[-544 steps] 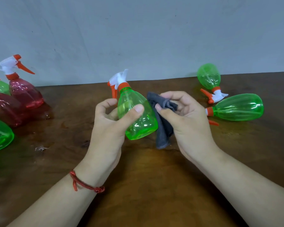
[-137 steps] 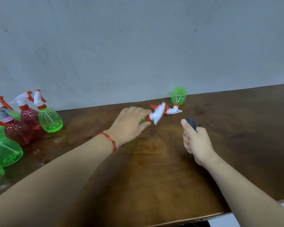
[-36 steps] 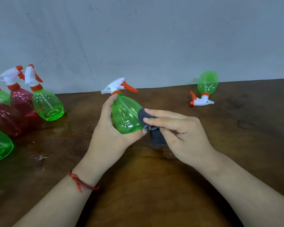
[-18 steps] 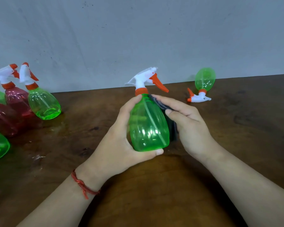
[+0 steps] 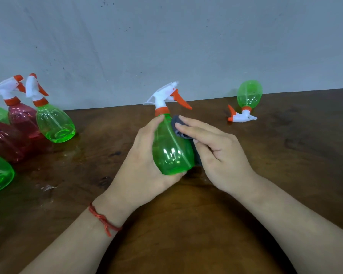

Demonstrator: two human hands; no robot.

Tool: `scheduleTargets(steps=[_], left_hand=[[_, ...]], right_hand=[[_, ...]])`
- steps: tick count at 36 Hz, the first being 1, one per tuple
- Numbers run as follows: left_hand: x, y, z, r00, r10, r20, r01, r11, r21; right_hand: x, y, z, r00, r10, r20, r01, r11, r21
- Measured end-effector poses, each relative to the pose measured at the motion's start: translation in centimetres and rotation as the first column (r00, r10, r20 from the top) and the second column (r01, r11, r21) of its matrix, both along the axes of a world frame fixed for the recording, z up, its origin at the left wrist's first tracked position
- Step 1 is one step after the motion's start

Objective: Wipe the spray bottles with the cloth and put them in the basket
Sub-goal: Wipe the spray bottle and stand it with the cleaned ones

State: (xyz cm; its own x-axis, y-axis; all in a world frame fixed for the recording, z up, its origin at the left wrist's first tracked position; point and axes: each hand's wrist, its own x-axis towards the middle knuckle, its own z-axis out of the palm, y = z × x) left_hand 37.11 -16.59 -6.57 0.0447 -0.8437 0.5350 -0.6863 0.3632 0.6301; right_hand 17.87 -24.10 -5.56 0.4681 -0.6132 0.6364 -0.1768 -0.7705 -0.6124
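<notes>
held bottle (image 5: 172,147) over table (image 5: 186,234) centre | cloth (image 5: 178,125) against its right | bottle cluster (image 5: 53,123) left | lying bottle (image 5: 248,97) right-rear

A translucent green spray bottle (image 5: 172,147), with a white head and orange trigger, stands upright in the grip of the left hand (image 5: 145,165). The right hand (image 5: 216,153) holds a dark grey cloth (image 5: 177,125) against its shoulder. Beyond the right hand a second green bottle (image 5: 249,95) lies on its side (nozzle nearer). Well left of the left hand stand an upright green bottle (image 5: 54,123) and red bottles (image 5: 23,119).
</notes>
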Motion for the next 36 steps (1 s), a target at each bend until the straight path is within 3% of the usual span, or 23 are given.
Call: scheduleTargets(steps=[12,18,25,28,31,33,36], left_hand=[[0.9,-0.4,0.8,0.892,0.232,-0.388,-0.215,0.973,0.087],[0.8,-0.3,0.4,0.926,0.187,-0.327,-0.163,0.982,0.100],[0.2,-0.1,-0.4,0.985,0.044,-0.169,-0.018,0.988,0.151],[-0.3,0.3,-0.2,0.987,-0.014,-0.163,0.043,0.984,0.175],[-0.6,0.6,0.1,0.950,-0.118,-0.288,0.170,0.972,0.164],[-0.6,0.6,0.2,0.934,-0.145,-0.327,0.205,0.966,0.158],[-0.2,0.6,0.4,0.956,-0.139,-0.257,0.190,0.963,0.188]], right_hand=[[0.0,0.6,-0.1,0.990,0.094,-0.103,-0.100,0.994,-0.053],[0.0,0.3,-0.2,0.991,0.087,-0.106,-0.089,0.996,-0.014],[0.2,-0.5,-0.3,0.999,0.038,-0.023,-0.034,0.987,0.158],[0.2,-0.7,0.1,0.996,0.049,0.075,-0.074,0.926,0.371],[0.2,-1.0,0.7,0.957,0.049,0.285,-0.204,0.814,0.543],[0.2,-0.9,1.1,0.926,0.030,0.376,-0.253,0.788,0.561],[0.0,-0.6,1.1,0.933,0.017,0.358,-0.213,0.829,0.517]])
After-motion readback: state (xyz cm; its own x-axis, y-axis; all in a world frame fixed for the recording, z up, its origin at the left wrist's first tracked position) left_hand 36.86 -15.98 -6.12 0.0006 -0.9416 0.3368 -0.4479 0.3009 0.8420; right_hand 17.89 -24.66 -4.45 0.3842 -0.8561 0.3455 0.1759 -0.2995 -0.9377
